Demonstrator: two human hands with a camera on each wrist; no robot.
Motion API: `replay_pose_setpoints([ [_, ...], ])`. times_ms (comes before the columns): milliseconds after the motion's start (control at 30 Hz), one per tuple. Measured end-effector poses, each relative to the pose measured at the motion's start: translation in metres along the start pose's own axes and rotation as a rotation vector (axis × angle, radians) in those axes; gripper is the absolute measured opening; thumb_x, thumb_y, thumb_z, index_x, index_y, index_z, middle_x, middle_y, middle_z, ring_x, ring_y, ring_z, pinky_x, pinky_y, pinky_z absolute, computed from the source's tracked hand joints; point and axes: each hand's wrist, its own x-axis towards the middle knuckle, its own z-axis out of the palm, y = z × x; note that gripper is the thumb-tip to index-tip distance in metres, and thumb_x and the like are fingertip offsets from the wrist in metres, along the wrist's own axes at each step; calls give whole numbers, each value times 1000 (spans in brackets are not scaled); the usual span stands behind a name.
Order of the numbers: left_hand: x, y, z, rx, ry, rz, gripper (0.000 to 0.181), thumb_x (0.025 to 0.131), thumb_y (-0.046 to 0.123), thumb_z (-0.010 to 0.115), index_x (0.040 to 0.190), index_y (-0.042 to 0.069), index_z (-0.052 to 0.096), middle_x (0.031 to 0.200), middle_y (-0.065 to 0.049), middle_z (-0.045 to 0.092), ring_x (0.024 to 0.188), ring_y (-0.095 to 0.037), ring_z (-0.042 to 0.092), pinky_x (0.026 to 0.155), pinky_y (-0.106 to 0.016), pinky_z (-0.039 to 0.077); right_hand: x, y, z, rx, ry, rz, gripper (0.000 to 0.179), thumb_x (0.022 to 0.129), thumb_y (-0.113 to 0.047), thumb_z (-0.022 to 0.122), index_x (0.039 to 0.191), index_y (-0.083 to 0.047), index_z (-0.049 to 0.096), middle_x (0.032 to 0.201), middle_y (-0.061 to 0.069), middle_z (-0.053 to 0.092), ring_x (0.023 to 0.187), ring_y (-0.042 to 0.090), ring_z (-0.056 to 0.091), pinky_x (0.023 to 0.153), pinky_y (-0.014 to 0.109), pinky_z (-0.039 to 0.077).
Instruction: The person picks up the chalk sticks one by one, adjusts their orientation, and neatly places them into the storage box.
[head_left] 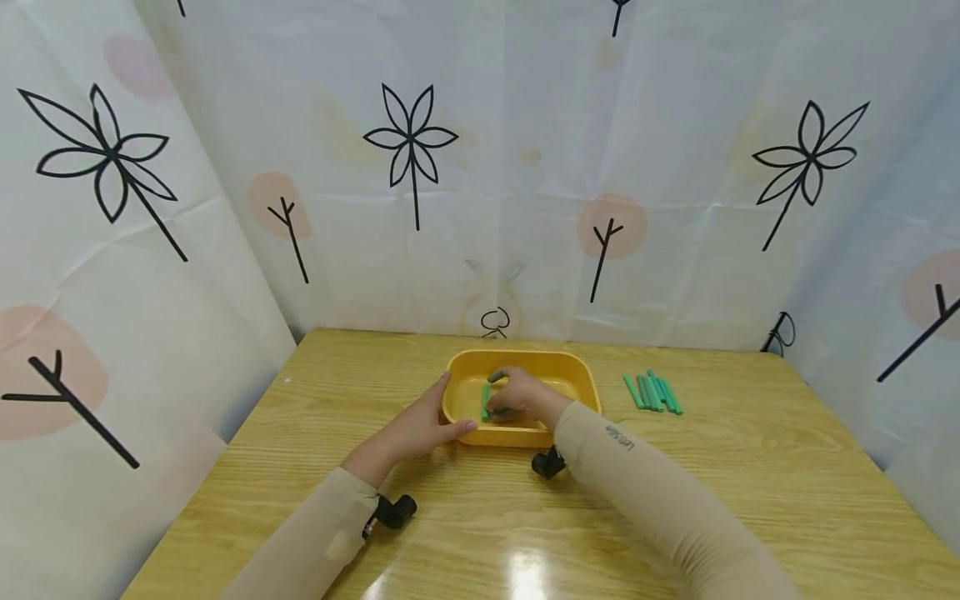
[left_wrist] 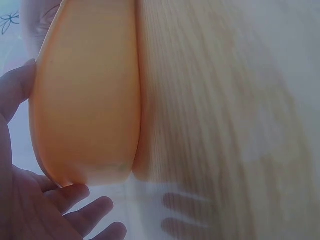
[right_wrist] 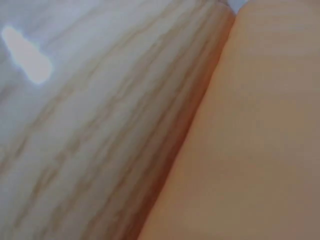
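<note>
A yellow plastic tray point(head_left: 525, 357) stands on the wooden table, its side wall point(left_wrist: 87, 95) large in the left wrist view. My left hand point(head_left: 420, 429) holds its near left corner, thumb on the rim and fingers round the left side. Inside the tray, my right hand point(head_left: 525, 396) reaches down on the left, with a gap between index finger and thumb. Beside those fingertips is a short green stick point(head_left: 485, 402); whether they touch it is hard to see. The right wrist view shows only the tray's outer wall point(right_wrist: 250, 130) and the table, not the hand.
Several green and teal sticks point(head_left: 655, 392) lie side by side on the wooden table point(head_left: 750, 467), right of the tray. A white curtain point(head_left: 495, 167) printed with black plants hangs behind the table and on both sides. Small black wrist cameras point(head_left: 396, 511) sit below both hands.
</note>
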Motion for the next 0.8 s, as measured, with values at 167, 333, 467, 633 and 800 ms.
replay_pose_setpoints([
  [167, 0, 0, 0, 0, 0, 11, 106, 92, 51, 70, 162, 9, 3, 165, -16, 15, 146, -35, 29, 116, -52, 29, -4, -4, -8, -22, 9, -4, 58, 89, 6, 70, 142, 0, 47, 104, 20, 63, 76, 25, 68, 72, 36, 60],
  [333, -1, 0, -1, 9, -5, 3, 107, 91, 53, 70, 162, 9, 3, 165, -16, 15, 146, -35, 29, 115, -52, 30, -9, -7, -18, -2, -13, -24, 56, 89, 10, 67, 141, 3, 47, 98, 18, 63, 79, 24, 65, 74, 38, 60],
  [467, -1, 1, -1, -4, -11, -7, 106, 92, 50, 70, 162, 11, 2, 165, -15, 14, 147, -34, 28, 116, -52, 29, -17, -12, -28, 11, -29, -40, 54, 90, 9, 65, 141, 5, 47, 97, 16, 61, 75, 22, 63, 81, 41, 59],
  [633, -1, 0, 0, -30, -12, -11, 106, 92, 49, 71, 162, 11, 2, 166, -15, 14, 146, -34, 29, 116, -53, 29, -33, -23, -41, 11, -53, -53, 54, 94, 5, 64, 144, 4, 44, 105, 18, 57, 78, 22, 62, 93, 49, 54],
  [800, 0, 0, 0, -14, -4, -12, 106, 92, 49, 71, 162, 10, 2, 165, -15, 14, 147, -35, 27, 117, -53, 27, -47, -30, -56, 33, -60, -85, 50, 96, 5, 62, 142, 5, 44, 107, 17, 53, 80, 21, 60, 97, 52, 51],
])
